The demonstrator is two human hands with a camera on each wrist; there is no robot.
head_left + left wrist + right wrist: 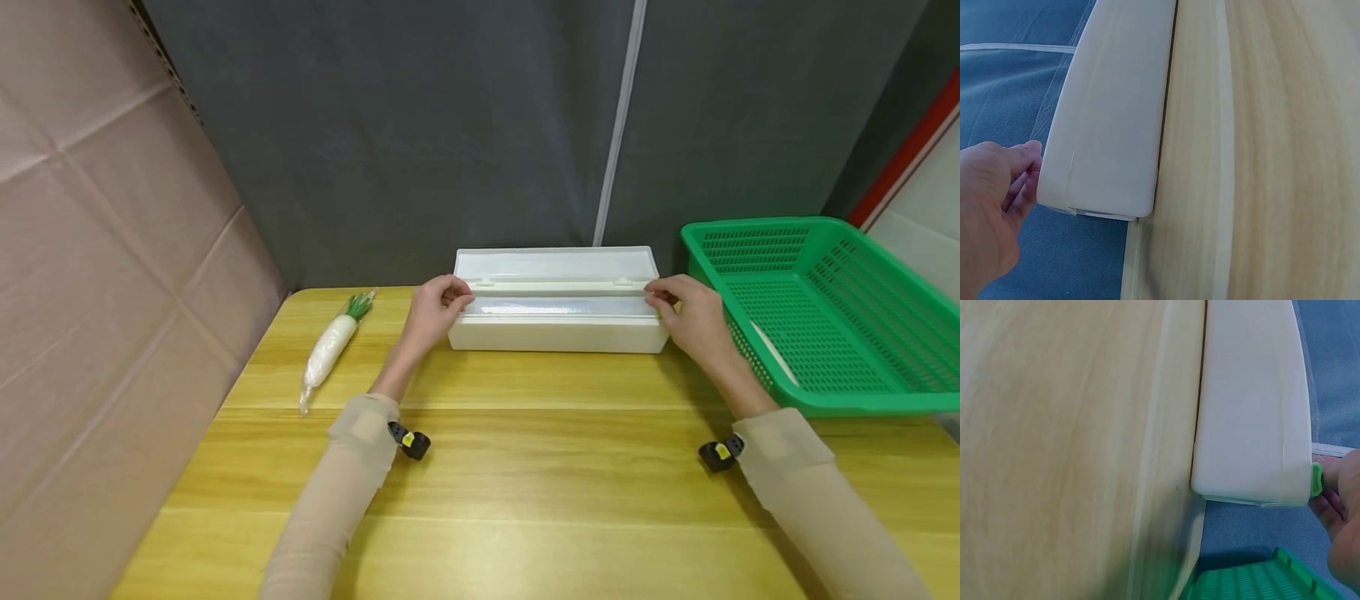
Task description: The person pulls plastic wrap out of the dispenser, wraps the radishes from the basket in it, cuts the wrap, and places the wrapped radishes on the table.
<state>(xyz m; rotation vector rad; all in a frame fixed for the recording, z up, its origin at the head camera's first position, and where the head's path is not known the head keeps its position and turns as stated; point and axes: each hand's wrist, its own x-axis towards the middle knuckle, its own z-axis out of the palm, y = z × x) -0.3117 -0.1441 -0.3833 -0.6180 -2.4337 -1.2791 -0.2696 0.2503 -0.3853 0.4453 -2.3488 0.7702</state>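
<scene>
So, L grip [437,308], R grip [692,315] pinch clr film [555,307].

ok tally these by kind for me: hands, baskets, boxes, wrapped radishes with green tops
Hands: 2, the left hand and the right hand
Baskets: 1, the green basket
Boxes: 1, the white box
Wrapped radishes with green tops: 1, the white radish
Total: 5

The white box [1104,112] is cropped in 2 views.
</scene>
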